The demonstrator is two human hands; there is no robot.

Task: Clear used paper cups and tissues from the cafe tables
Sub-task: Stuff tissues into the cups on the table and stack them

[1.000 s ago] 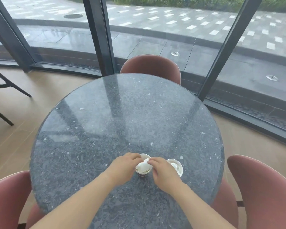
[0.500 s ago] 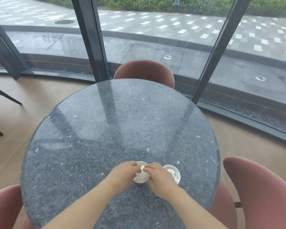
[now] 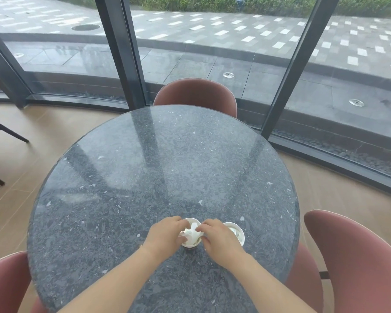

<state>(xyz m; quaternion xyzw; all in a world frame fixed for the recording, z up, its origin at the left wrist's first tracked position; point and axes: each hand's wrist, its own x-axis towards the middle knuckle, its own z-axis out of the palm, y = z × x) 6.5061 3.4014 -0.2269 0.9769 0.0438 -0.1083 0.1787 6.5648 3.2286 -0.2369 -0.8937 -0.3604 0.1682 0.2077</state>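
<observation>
A round dark grey speckled stone table [image 3: 167, 166] stands by a curved glass wall with dark metal frames [image 3: 122, 53]. Dusty-pink upholstered chairs sit at its far side [image 3: 195, 96], its right [image 3: 359, 267] and its near left [image 3: 5, 285], the last two cut off by the picture edge.

Both cups stand near the table's front edge. The left hand [image 3: 167, 236] curls its fingers and thumb round the rim of a white paper cup [image 3: 194, 220] and covers that cup's left side. The right hand [image 3: 219, 238] pinches the crumpled white tissue [image 3: 192, 231] that sits inside it. Just right of that hand and partly hidden behind it is a second white paper cup [image 3: 240, 236]. Something white lies in it, too hidden to make out.
</observation>
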